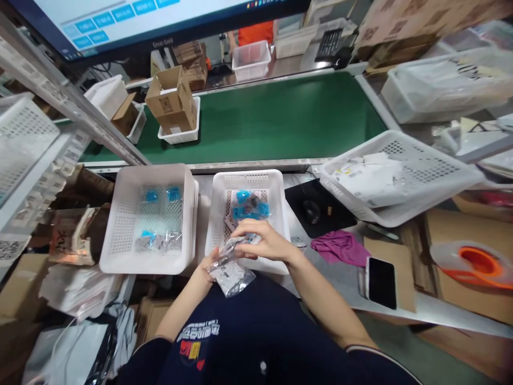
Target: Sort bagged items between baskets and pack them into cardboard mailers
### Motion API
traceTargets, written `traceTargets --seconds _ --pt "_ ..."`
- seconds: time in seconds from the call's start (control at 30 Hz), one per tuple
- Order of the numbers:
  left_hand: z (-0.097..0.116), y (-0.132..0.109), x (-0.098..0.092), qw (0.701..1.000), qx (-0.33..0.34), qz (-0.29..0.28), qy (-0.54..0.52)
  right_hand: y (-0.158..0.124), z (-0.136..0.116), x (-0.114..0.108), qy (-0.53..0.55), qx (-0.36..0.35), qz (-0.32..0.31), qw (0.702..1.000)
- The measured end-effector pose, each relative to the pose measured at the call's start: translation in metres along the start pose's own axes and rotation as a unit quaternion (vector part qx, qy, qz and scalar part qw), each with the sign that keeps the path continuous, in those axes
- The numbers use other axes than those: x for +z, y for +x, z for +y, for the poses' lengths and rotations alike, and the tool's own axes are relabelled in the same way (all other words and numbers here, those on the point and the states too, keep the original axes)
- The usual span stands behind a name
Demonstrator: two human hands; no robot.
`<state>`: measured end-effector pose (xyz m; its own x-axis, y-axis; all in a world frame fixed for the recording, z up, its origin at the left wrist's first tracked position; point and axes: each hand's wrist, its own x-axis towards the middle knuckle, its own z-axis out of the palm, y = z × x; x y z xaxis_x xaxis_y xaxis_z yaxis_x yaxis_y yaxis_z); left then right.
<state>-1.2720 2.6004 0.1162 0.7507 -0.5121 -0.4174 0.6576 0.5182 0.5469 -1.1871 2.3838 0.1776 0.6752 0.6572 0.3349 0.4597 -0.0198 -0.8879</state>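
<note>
A clear plastic bag [231, 275] with a white label is held between both hands, close to my body and over the near edge of the middle white basket [248, 176]. My left hand [209, 266] is closed on the bag's left side, its fingers partly hidden. From the right, my right hand [262, 241] grips the bag's upper part between thumb and fingers. Beyond the hands, small blue packets [250, 208] lie inside that basket. To the left, a white bin [152, 171] holds several clear bags [160, 241] with blue and grey contents.
Behind the baskets runs a green conveyor belt [280, 115] carrying a basket with a cardboard box [171, 101]. On the right are a mouse [311, 212], purple cloth [340, 247], phone [381, 283] and tilted basket [433, 166]. A monitor [160, 32] overhangs; a person in orange [255, 35] is beyond.
</note>
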Motion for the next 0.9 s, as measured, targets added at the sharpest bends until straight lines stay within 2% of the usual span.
traceTargets --seconds 0.07,0.13,0.2,0.23,0.3,0.37,0.47,0.5,0.53,0.6,0.67,0.7,0.73,0.8,0.87,0.9 --pt "0.004 -0.003 0.005 0.999 -0.017 -0.036 -0.006 -0.002 -0.003 -0.011 -0.025 -0.024 0.103 0.994" --pt "0.01 -0.004 0.01 0.998 -0.031 -0.05 0.002 -0.005 0.001 -0.023 -0.097 -0.01 0.23 0.968" --pt "0.014 0.0 0.013 1.0 -0.015 -0.018 0.012 -0.011 0.01 -0.027 -0.18 0.053 0.325 0.927" --pt "0.014 0.003 0.015 1.0 0.014 0.016 0.013 -0.014 0.016 -0.026 -0.193 0.093 0.342 0.915" --pt "0.012 0.01 0.017 0.99 0.109 0.089 0.009 -0.021 0.028 -0.012 -0.118 0.172 0.316 0.926" --pt "0.007 0.017 0.019 0.969 0.208 0.128 0.023 -0.028 0.037 0.013 0.061 0.239 0.229 0.942" --pt "0.003 0.018 0.022 0.941 0.292 0.102 0.136 -0.037 0.04 0.054 0.276 0.309 0.113 0.903" --pt "0.005 0.015 0.023 0.923 0.31 0.09 0.208 -0.039 0.039 0.062 0.305 0.322 0.1 0.89" --pt "0.009 0.009 0.022 0.893 0.333 0.086 0.292 -0.041 0.038 0.067 0.316 0.33 0.097 0.884" --pt "0.028 -0.011 0.011 0.802 0.384 0.123 0.439 -0.045 0.039 0.062 0.295 0.334 0.108 0.889" --pt "0.055 -0.037 -0.014 0.708 0.423 0.235 0.514 -0.051 0.046 0.044 0.226 0.33 0.139 0.906" --pt "0.071 -0.051 -0.032 0.67 0.426 0.312 0.522 -0.055 0.053 0.032 0.179 0.328 0.167 0.913" --pt "0.086 -0.064 -0.053 0.632 0.401 0.398 0.531 -0.059 0.062 0.019 0.129 0.324 0.205 0.915" --pt "0.11 -0.083 -0.099 0.568 0.289 0.526 0.563 -0.069 0.084 -0.003 0.053 0.32 0.292 0.9" --pt "0.119 -0.089 -0.143 0.555 0.093 0.602 0.566 -0.079 0.107 -0.018 0.07 0.32 0.346 0.879" --pt "0.117 -0.087 -0.161 0.56 -0.012 0.603 0.568 -0.082 0.117 -0.021 0.096 0.318 0.362 0.871"
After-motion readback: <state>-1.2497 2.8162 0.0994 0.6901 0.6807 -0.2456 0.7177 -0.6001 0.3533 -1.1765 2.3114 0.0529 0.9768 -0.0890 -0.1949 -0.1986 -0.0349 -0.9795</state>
